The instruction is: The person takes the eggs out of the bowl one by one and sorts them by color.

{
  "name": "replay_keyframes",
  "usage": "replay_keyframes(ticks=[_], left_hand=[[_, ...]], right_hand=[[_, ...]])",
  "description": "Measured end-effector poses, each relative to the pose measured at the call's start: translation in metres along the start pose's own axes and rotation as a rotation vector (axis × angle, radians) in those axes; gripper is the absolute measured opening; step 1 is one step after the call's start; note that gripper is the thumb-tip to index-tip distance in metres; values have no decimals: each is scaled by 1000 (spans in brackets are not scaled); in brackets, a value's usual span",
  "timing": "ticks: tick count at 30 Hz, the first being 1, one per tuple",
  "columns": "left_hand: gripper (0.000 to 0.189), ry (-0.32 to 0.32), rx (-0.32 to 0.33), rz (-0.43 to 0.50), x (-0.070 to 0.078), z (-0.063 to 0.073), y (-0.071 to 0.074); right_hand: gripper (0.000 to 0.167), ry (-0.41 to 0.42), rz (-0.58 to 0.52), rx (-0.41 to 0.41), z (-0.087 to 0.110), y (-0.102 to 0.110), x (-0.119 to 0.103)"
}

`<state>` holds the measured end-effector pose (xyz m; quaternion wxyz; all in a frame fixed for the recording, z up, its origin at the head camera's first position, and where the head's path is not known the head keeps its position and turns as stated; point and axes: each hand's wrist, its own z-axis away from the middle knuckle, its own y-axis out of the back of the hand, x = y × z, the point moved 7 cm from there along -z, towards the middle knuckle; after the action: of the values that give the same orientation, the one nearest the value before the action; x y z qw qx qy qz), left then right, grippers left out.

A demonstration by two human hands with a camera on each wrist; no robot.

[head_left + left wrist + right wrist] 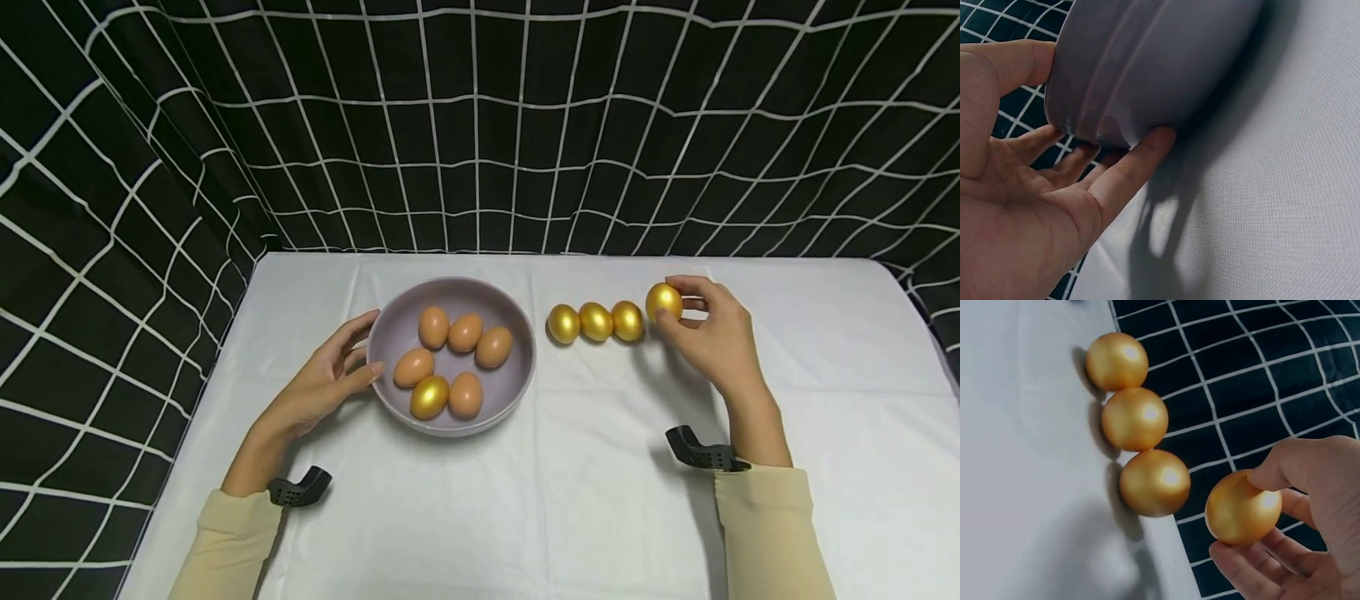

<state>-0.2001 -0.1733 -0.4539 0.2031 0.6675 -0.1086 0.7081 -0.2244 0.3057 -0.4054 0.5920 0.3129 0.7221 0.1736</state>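
Note:
A mauve bowl stands on the table with several brown eggs and one golden egg inside. At its left side my left hand holds the bowl, thumb at the rim and fingers against the outer wall; the left wrist view shows the fingers low on that wall. Three golden eggs lie in a touching row right of the bowl. Just past the row's right end, my right hand pinches another golden egg between thumb and fingers, raised off the cloth.
A white cloth covers the table. Black fabric with a white grid hangs behind the table and along its left side. A black wrist camera is strapped to the left wrist, another camera to the right.

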Motion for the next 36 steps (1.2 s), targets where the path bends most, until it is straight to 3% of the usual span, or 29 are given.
replay_keyframes(ticks=[15, 23, 36], left_hand=[[77, -7, -4, 14, 1, 0, -1], [78, 0, 1, 12, 2, 0, -1], [78, 3, 2, 8, 2, 1, -1]], right_hand=[[43, -3, 122, -42, 0, -9, 20], [45, -29, 180, -96, 1, -14, 23], [46, -2, 229, -109, 3, -19, 21]])
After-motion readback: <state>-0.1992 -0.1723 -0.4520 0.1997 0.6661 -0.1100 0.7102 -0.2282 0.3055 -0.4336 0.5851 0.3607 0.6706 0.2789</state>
